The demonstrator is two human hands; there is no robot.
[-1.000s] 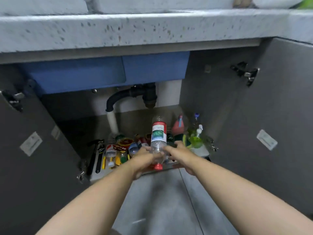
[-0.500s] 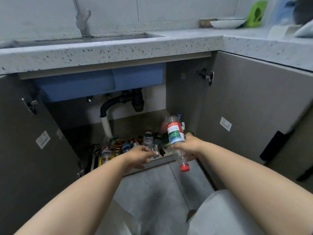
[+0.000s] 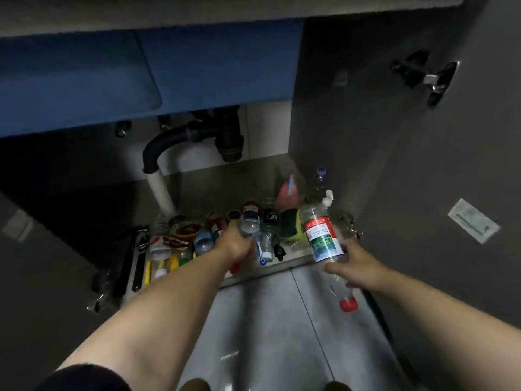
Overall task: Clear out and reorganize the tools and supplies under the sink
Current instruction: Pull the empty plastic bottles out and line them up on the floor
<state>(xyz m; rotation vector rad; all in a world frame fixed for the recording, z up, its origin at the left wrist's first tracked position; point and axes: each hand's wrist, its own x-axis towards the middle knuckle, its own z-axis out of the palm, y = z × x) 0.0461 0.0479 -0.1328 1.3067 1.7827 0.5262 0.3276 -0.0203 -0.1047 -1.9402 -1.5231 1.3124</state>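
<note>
Right hand (image 3: 353,266) clamped round the clear bottle (image 3: 322,238), cap down, just outside the cabinet (image 3: 214,179). Left hand (image 3: 234,245) is at a small bottle (image 3: 250,221) (fingers hidden, can't tell). Best to grip its body and lift straight, sparing the neighbours.

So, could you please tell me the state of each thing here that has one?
Right door, open.
Left door, open.
Labelled bottle, capped, tilted cap-down, held by right hand.
Left hand, among lying bottles, grip unclear.
Pump bottle, upright.
</note>
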